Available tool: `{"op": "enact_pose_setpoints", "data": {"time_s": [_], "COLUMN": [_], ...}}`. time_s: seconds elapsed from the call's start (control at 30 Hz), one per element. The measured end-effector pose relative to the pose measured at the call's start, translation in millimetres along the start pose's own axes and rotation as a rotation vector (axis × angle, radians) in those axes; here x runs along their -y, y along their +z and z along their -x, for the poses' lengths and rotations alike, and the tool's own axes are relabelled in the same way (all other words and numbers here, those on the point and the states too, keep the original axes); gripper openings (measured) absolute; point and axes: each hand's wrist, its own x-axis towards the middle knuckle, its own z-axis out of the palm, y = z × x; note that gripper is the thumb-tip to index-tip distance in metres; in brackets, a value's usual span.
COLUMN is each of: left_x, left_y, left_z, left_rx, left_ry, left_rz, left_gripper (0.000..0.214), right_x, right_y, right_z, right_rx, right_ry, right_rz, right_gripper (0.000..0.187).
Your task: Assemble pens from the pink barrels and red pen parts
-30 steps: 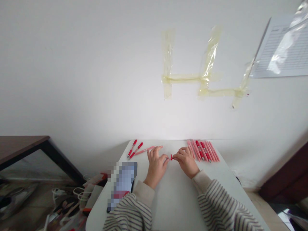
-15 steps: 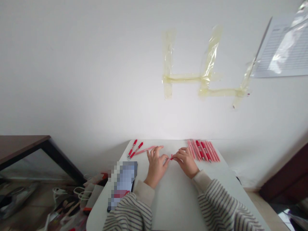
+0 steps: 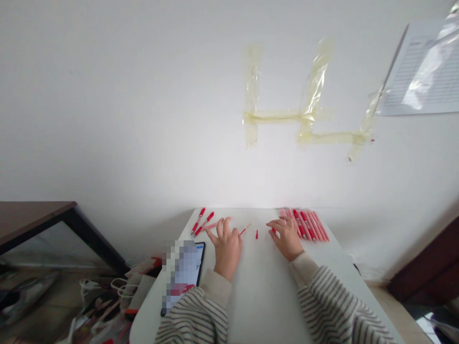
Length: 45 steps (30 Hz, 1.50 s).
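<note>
Red, slim, probably light and flexible; best to take pen refill (image 3: 245,230) mid-tube. Cannot tell whether pinching with left hand (image 3: 228,249) or right hand (image 3: 288,240).

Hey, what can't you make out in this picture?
All in the head view:
- Red stick: lower end hidden by the left hand.
- Red bit at the right hand: too small, partly covered by fingers.
- Phone: screen mostly pixelated, lower part behind the left sleeve.
- Wall sheet: print too small, right side cut off by the edge.
</note>
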Motion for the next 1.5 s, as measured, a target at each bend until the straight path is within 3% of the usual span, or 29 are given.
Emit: {"op": "enact_pose_setpoints", "data": {"time_s": [0.8, 1.17, 1.5], "left_x": [-1, -22, -37], "left_y": [-0.6, 5.1, 15.5], "left_z": [2, -4, -10], "left_rx": [0.044, 0.074, 0.085], "left_ry": [0.003, 0.176, 0.147], "left_rz": [0.021, 0.133, 0.087], "left_gripper": [0.012, 0.016, 0.012], "right_x": [11, 11, 6], "right_y": [3, 5, 4], "right_z": [6, 7, 5], "right_rx": [0.074, 0.074, -0.023], "right_ry": [-0.019, -0.024, 0.033], "right_rz": [0.05, 0.043, 0.046], "right_gripper": [0.022, 0.015, 0.014]}}
